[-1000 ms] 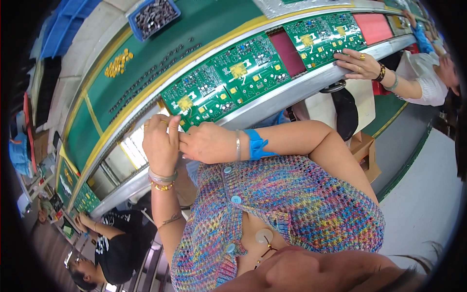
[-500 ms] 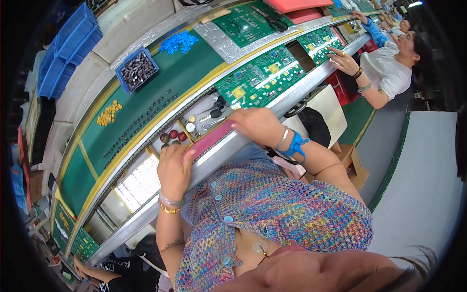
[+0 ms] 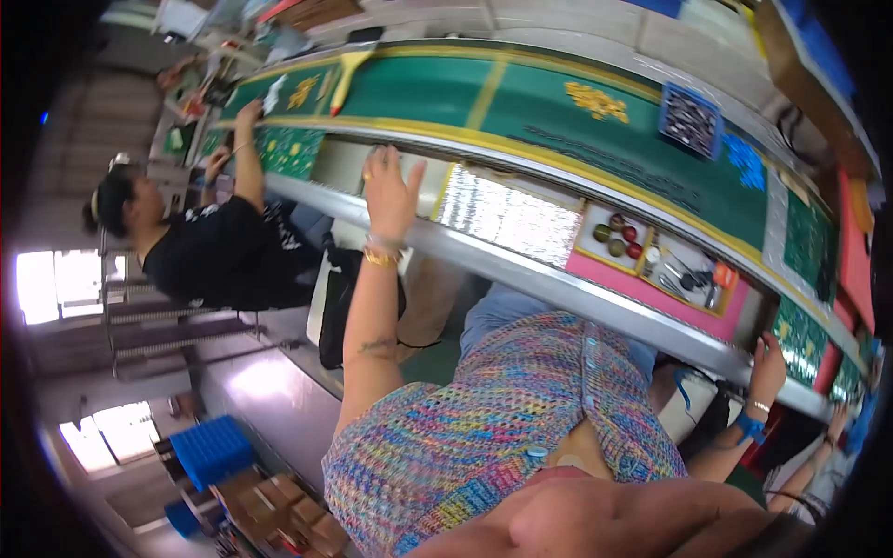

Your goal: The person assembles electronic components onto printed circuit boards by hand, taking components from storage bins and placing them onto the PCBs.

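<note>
My left hand (image 3: 389,193) is open and holds nothing, its fingers stretched out over the metal front rail (image 3: 437,240). It is just left of a bright, shiny panel (image 3: 507,212) set in the line. On the right, my right hand (image 3: 766,369) is at the rail beside the near edge of a green circuit board (image 3: 800,342). Its fingers look apart, with nothing seen in them, though they are small and blurred. Between the hands lies a pink-edged tray (image 3: 595,272) with round red and green fruits (image 3: 617,236) and a compartment of keys (image 3: 690,276).
Beyond the rail, a green work strip (image 3: 549,116) holds orange parts (image 3: 595,100), rows of dark parts, a blue bin (image 3: 690,121) of components and blue parts (image 3: 744,160). A brush (image 3: 348,79) lies further left. A co-worker in black (image 3: 219,232) works at another board (image 3: 293,152).
The view has swung left. My left hand has moved left, off the fruit tray. My right hand and the circuit board have shifted right, leaving a gap beside the tray.
</note>
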